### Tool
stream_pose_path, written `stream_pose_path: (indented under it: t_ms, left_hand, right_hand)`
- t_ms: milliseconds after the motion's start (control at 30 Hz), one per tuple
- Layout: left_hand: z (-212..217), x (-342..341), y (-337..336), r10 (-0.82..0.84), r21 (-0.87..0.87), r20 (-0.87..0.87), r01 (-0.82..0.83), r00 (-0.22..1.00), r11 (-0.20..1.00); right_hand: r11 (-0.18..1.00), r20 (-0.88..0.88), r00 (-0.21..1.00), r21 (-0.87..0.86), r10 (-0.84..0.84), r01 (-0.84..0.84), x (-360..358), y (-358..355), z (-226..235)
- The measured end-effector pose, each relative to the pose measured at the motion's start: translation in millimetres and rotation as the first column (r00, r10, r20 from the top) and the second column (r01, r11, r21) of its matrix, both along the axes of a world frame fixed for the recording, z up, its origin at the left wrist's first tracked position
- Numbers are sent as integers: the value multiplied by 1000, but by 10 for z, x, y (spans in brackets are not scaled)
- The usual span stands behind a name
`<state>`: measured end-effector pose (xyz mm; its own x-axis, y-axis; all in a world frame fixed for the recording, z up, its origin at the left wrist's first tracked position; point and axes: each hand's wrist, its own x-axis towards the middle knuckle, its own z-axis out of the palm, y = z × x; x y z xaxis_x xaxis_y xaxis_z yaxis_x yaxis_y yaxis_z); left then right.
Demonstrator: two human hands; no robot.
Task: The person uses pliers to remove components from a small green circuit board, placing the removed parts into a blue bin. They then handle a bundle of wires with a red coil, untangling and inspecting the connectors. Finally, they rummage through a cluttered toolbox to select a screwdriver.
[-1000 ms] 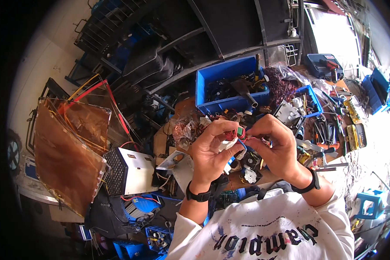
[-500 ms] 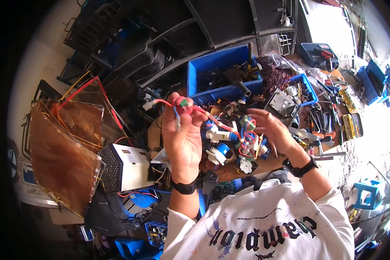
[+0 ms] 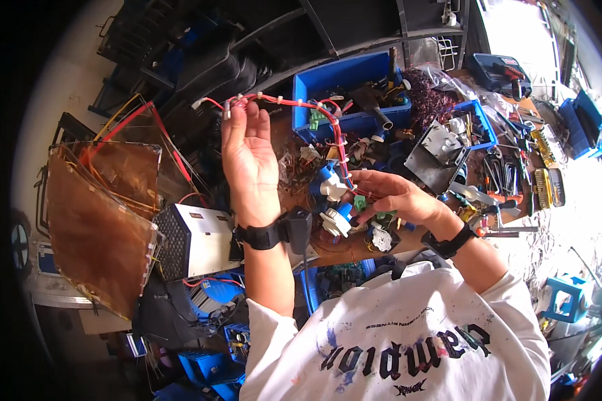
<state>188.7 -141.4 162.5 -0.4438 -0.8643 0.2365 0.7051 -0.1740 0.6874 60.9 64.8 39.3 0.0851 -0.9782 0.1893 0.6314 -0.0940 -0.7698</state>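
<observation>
A red wiring harness (image 3: 299,103), tied at intervals with small white cable ties, arches from one hand to the other. My left hand (image 3: 251,164) is raised at the far side of the bench, its thumb and fingers closed on the harness near a white plug. Lower and to the right, my right hand (image 3: 401,198) has its curled fingers round the harness's other end. Green connectors (image 3: 360,203) show beside its thumb. Close to this hand lie a blue-and-white round plug (image 3: 336,222) and a white-and-blue fitting (image 3: 330,185).
The cluttered workbench (image 3: 344,252) holds a blue bin (image 3: 308,87) of parts, a metal bracket box (image 3: 438,157), hex keys (image 3: 500,179) and a dark tool case (image 3: 498,73). Left of it stand a perforated metal power-supply box (image 3: 197,240) and a large brown panel (image 3: 104,234).
My left hand has moved up and left with the harness, which has been drawn out into a longer arch. My right hand has come slightly lower and closed on its other end.
</observation>
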Motion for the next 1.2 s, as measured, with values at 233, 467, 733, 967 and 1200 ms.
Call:
stream_pose_path:
  t_ms: [233,467,733,967,1200]
  left_hand:
    - [-163,179,-125,-3,45,70,0,998,999]
    - [-404,296,-116,-103,187,44,93,994,978]
    - [-462,412,7,-110,108,48,104,993,989]
    - [-523,498,38,-98,73,66,93,993,993]
    - [-514,498,89,-145,121,-27,147,989,982]
  right_hand:
    - [996,260,962,24,76,-86,-71,101,291]
    - [999,214,976,-1,49,-50,-169,159,429]
    - [999,230,972,11,46,-49,-269,189,462]
    - [996,388,920,54,49,-76,-256,197,476]
    - [994,142,990,106,-3,-12,-234,303,535]
